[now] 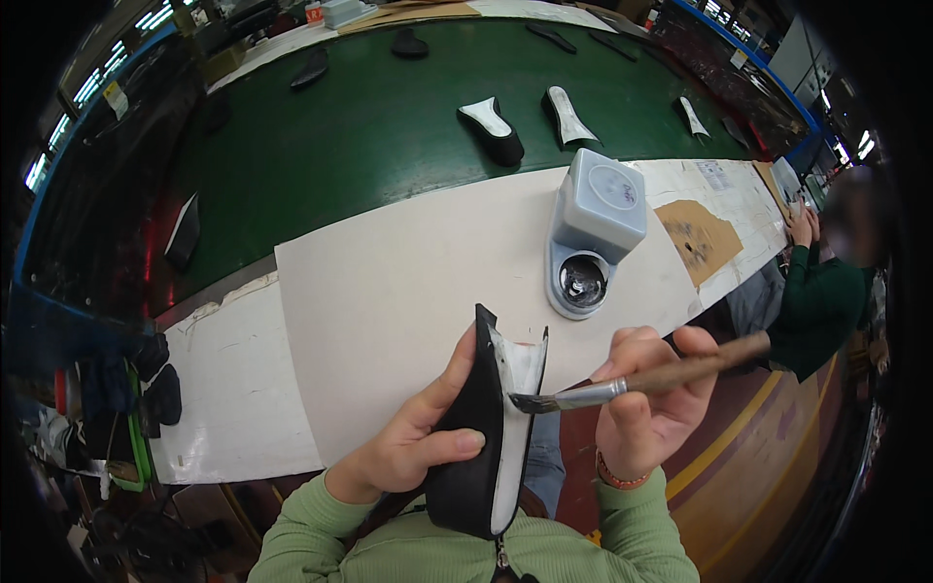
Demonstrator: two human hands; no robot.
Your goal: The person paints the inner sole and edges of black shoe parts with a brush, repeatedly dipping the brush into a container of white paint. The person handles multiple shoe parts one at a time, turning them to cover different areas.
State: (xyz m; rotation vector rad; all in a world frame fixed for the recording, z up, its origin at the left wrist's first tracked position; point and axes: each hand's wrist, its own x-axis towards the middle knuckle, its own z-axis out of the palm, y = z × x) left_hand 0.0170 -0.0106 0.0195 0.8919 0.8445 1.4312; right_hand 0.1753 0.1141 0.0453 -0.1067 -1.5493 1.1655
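My left hand (418, 428) grips a black shoe sole (476, 428) with a white inner face, held upright on its edge over the front of the white work table (389, 291). My right hand (646, 398) holds a brush (632, 384) with a wooden handle and metal ferrule. The bristle tip touches the white inner face of the sole near its upper half. Both forearms wear green sleeves.
A pale blue-grey glue dispenser (595, 228) with a round open well stands on the table just beyond the hands. Several soles (491, 129) lie on the green conveyor belt (369, 126) behind. Another person in a green top (821, 291) works at the right.
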